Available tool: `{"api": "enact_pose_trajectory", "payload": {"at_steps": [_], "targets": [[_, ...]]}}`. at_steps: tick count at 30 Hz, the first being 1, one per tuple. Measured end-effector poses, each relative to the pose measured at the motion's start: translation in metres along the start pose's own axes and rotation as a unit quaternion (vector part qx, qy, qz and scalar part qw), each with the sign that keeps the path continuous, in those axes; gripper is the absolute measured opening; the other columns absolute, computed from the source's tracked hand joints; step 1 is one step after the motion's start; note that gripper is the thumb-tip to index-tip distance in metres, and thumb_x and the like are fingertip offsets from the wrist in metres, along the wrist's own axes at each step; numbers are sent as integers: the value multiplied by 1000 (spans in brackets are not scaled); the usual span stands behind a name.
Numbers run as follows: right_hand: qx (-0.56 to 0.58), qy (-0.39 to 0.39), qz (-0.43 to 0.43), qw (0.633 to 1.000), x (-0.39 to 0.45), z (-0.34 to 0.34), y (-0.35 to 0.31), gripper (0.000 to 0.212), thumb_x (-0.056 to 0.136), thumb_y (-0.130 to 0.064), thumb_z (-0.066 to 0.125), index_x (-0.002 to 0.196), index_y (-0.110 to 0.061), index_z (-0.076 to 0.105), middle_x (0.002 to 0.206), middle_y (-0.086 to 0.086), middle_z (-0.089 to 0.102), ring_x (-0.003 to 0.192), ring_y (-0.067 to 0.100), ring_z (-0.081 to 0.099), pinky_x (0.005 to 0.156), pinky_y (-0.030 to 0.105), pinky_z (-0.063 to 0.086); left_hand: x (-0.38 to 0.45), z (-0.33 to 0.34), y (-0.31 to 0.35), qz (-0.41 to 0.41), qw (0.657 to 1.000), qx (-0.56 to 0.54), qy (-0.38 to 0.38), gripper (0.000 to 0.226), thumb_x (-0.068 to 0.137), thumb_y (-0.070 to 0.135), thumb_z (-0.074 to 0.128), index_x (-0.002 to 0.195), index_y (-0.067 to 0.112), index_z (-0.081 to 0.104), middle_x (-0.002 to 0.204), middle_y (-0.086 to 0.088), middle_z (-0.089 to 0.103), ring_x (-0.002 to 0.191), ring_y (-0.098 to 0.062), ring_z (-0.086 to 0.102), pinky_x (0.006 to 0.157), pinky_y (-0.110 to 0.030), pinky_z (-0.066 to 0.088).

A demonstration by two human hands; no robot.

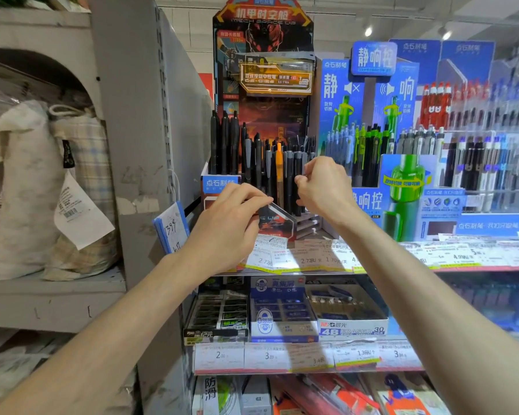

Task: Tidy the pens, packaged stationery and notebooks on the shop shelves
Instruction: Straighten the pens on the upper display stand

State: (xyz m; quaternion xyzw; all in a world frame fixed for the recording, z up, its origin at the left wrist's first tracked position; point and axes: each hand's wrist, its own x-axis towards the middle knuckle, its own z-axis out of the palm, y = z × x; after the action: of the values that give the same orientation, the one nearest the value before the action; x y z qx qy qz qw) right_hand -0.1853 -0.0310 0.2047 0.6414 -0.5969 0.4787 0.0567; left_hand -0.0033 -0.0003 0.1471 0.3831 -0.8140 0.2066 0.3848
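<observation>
- The pen display (264, 121), a tall dark cardboard stand full of upright black and grey pens (253, 157) with one orange pen (279, 163) among them, stands on the upper shelf (372, 259).
- The left hand (231, 223) is at the front of the pen display, low down, its fingers curled and pinching the stand's dark front lip (277, 215).
- The right hand (321, 187) is just right of the orange pen, fingers curled in among the grey pens; whether it actually pinches one cannot be told.
- Right of the pen display, touching it, is a blue display (372, 115) with green and black pens, and beyond that more racks of pens (477, 145), blurred.
- Left of the pen display rises a grey shelf upright (141, 130), close against it, with a handwritten price card (173, 227) hanging on it; further left lie cloth bags (42, 190) with a paper tag.
- Below the pen display, price labels (297, 256) line the shelf edge, and under them sit boxes of erasers (285, 313).
- Open room is only in front of the pen display, where both forearms reach in.
</observation>
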Motion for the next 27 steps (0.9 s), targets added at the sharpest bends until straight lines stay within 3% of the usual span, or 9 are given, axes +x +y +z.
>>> {"api": "enact_pose_trajectory", "payload": {"at_steps": [4, 9, 14, 17, 20, 24, 27], "targets": [[-4, 5, -2, 1000, 0, 0, 1, 21, 95, -15, 59, 83, 1, 66, 76, 14, 70, 78, 35, 69, 87, 47, 54, 0, -1, 0, -2, 1000, -1, -3, 40, 96, 16, 52, 135, 19, 54, 127, 10, 51, 121, -8, 40, 90, -27, 44], [33, 1, 4, 999, -5, 2, 2, 20, 96, -16, 56, 94, 3, 61, 86, 16, 70, 76, 39, 70, 82, 53, 55, 0, -1, 2, -12, 1000, -4, -2, 39, 96, 18, 51, 135, 20, 55, 128, 10, 51, 121, -7, 40, 89, -24, 39], [34, -19, 2, 999, -14, -2, 3, 12, 97, -26, 55, 100, -14, 57, 91, 6, 68, 86, 31, 67, 87, 48, 55, -1, 1, 4, -28, 1000, -14, 3, 38, 97, 22, 51, 135, 22, 54, 129, 12, 50, 123, -5, 38, 91, -24, 38], [19, -37, -10, 999, -26, -9, 4, 33, 98, -34, 55, 119, -9, 59, 100, 5, 68, 93, 24, 61, 85, 39, 52, -4, 2, 7, -35, 999, -35, 5, 39, 97, 22, 54, 135, 22, 54, 132, 12, 50, 127, -5, 36, 99, -27, 40], [8, -61, -32, 998, -43, -16, 7, 54, 97, -42, 56, 139, -10, 47, 107, 3, 67, 94, 19, 60, 79, 31, 46, -10, 1, 9, -49, 997, -66, 6, 39, 96, 25, 55, 136, 23, 54, 139, 13, 49, 133, -5, 35, 110, -34, 37], [-13, -76, -97, 992, -77, -24, 19, 61, 97, -50, 53, 146, -15, 43, 141, 4, 56, 128, 21, 53, 102, 36, 44, -25, 0, 16, -65, 994, -89, 21, 38, 96, 25, 56, 135, 23, 56, 145, 13, 46, 137, -5, 33, 114, -30, 27], [-3, -63, -147, 987, -107, -28, 34, 58, 97, -52, 52, 143, -17, 47, 142, 1, 54, 130, 19, 48, 106, 35, 40, -44, -3, 26, -88, 987, -123, 48, 35, 97, 22, 57, 132, 22, 58, 137, 11, 52, 130, -5, 41, 109, -20, 32]]}}
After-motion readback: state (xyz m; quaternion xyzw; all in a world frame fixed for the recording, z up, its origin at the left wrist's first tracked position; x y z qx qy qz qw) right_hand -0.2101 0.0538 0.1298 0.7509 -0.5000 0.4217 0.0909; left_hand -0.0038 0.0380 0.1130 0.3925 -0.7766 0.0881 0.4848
